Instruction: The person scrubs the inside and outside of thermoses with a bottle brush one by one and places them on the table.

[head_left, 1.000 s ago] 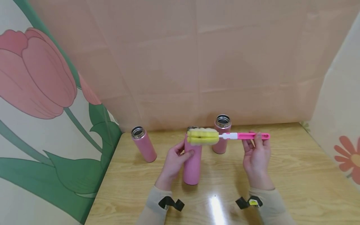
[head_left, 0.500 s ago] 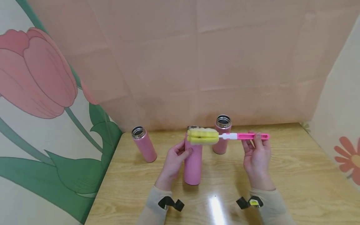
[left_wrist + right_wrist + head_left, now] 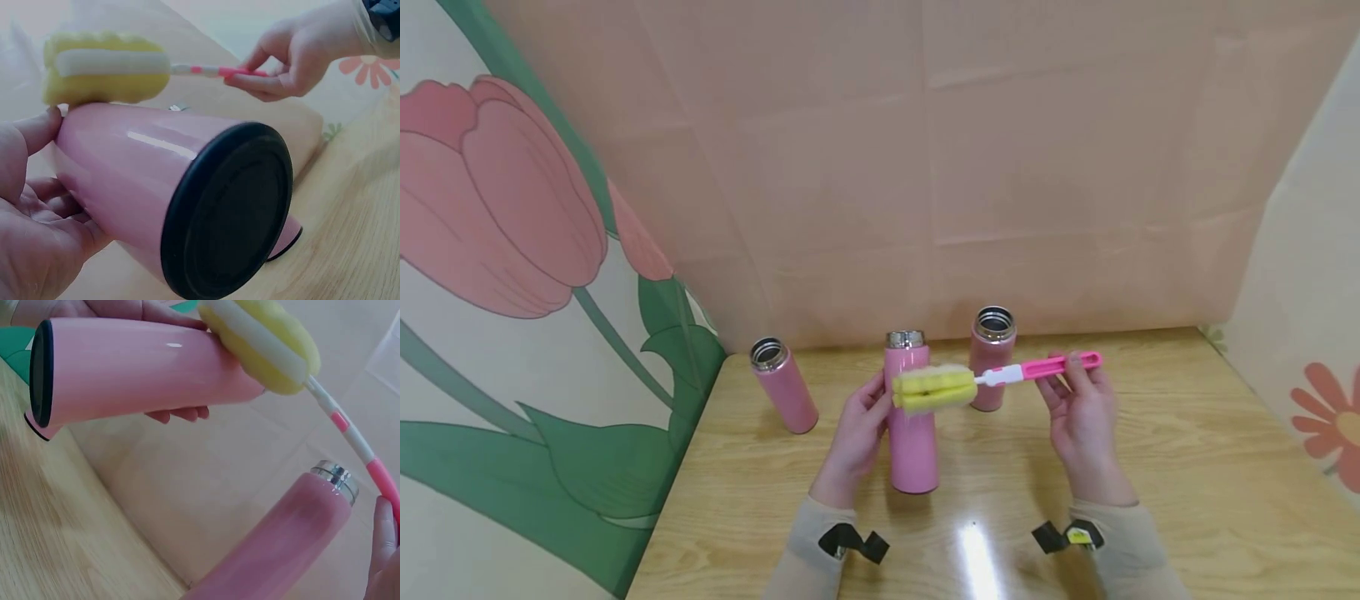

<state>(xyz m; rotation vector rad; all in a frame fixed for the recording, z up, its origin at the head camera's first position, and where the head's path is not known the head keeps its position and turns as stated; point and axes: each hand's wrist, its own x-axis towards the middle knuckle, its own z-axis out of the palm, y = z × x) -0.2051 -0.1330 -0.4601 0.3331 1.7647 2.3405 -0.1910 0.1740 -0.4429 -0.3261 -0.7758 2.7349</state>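
Observation:
My left hand (image 3: 856, 429) grips a pink vacuum bottle (image 3: 913, 454) near its upper half. The bottle has a bare steel neck and, in the left wrist view, a black base (image 3: 228, 212) that is off the table. A bottle brush with a yellow and white sponge head (image 3: 934, 389) lies across the front of the bottle, against its side. Its pink handle (image 3: 1052, 367) is pinched between the thumb and fingers of my right hand (image 3: 1082, 417). Part of the left fingers is hidden behind the bottle.
Two more open pink bottles stand on the wooden table (image 3: 737, 500): one at the back left (image 3: 786, 392), one at the back right (image 3: 992, 350) behind the brush. A peach sheet (image 3: 850, 167) hangs behind. Flower-printed walls (image 3: 1307, 292) flank the table.
The brush head has moved down from the bottle's neck to its upper side, and the handle now slants up to the right. The bottle's top has shifted slightly left, showing its steel rim.

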